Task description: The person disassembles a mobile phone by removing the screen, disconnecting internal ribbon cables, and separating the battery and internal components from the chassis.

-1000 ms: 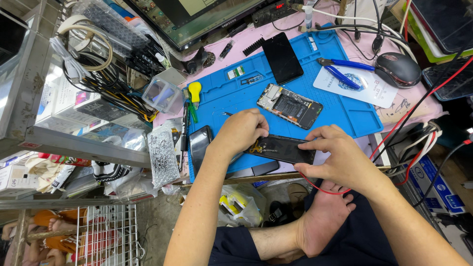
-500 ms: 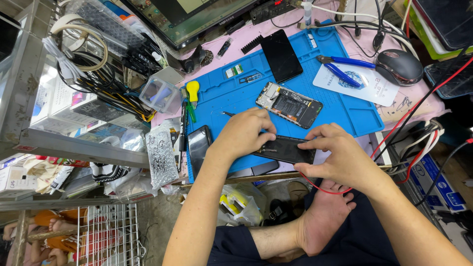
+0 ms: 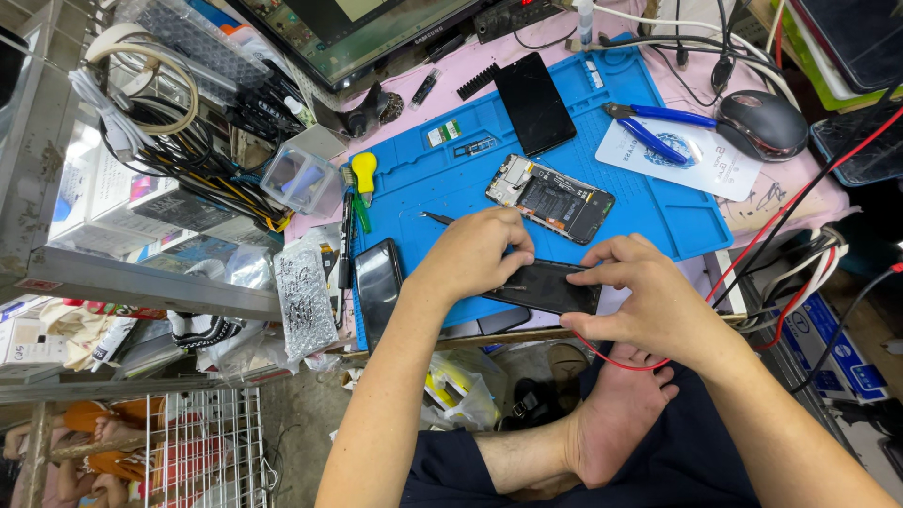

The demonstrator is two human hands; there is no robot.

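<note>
A black phone [image 3: 550, 287] lies flat near the front edge of a blue work mat [image 3: 649, 179]. My left hand [image 3: 470, 254] rests on the phone's left end and holds a thin pointed tool against it. My right hand [image 3: 644, 301] grips the phone's right end with fingers and thumb. Just behind my hands lies an opened phone [image 3: 550, 199] with its circuit boards showing. A black screen panel [image 3: 534, 103] lies further back on the mat.
Blue-handled pliers [image 3: 658, 127] and a black mouse [image 3: 762, 122] lie at the right. A yellow-handled screwdriver [image 3: 363, 179], another dark phone [image 3: 380, 287] and a clear plastic box [image 3: 301, 179] are at the left. A monitor [image 3: 357, 28] stands behind. Red and black cables [image 3: 800, 254] hang at the right.
My hands stay on the black phone, with only small shifts of the fingers. The view has tilted slightly.
</note>
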